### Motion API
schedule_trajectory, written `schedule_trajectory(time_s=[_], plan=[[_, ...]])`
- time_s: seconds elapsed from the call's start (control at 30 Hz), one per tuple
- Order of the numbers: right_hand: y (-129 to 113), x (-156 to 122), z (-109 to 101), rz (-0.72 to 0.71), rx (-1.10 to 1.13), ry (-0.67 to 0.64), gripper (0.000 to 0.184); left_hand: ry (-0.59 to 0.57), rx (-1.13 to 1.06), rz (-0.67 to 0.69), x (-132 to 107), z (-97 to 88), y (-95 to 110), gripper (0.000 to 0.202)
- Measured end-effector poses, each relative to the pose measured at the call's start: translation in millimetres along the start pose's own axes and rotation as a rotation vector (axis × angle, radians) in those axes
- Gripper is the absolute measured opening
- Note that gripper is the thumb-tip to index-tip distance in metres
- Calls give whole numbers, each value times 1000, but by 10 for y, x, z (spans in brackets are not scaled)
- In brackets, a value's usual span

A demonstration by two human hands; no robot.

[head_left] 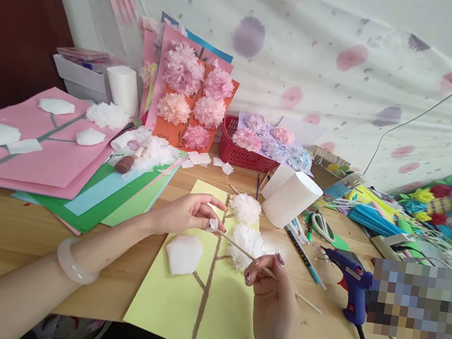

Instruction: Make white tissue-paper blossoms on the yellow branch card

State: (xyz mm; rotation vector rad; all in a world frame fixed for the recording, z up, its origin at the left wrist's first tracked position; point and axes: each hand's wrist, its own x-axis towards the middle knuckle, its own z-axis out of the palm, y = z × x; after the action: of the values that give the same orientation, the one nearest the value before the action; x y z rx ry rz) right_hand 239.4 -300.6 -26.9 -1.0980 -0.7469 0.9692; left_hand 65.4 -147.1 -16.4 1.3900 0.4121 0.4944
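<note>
My right hand (272, 287) pinches a thin wooden stick (303, 300) that slants across a yellow sheet (162, 310). At the stick's left tip is a small piece of white tissue paper (213, 225), which the fingers of my left hand (189, 215) hold. Both hands are above the sheet, which has a brown painted stem with branches. Two fluffy white tissue flowers (245, 209) sit to the right of the stem. On the left branch lies a flat white paper piece (183, 254).
A blue glue gun (357, 282) with a cord lies at right. White paper rolls (291, 200), scissors (322, 227) and pens are behind my right hand. Pink sheets (60, 167) lie at left. A red basket (245, 154) and flower-covered cards (179, 128) stand at the back.
</note>
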Motion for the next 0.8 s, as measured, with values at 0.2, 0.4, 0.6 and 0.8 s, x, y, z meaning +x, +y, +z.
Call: schedule_trajectory(time_s=[0.2,0.4,0.6,0.8], plan=[[8,17,3,-8,7,40,36,5,-53,-68,-31,9,73,33],[4,14,40,-27,11,11,37,42,-6,-41,-19,13,49,46],[-172,77,129,-169,-72,-23,34,305,9,76,-15,-160,101,44],[-463,484,409,-298,-399,-132,47,381,61,62,-96,-512,213,51]])
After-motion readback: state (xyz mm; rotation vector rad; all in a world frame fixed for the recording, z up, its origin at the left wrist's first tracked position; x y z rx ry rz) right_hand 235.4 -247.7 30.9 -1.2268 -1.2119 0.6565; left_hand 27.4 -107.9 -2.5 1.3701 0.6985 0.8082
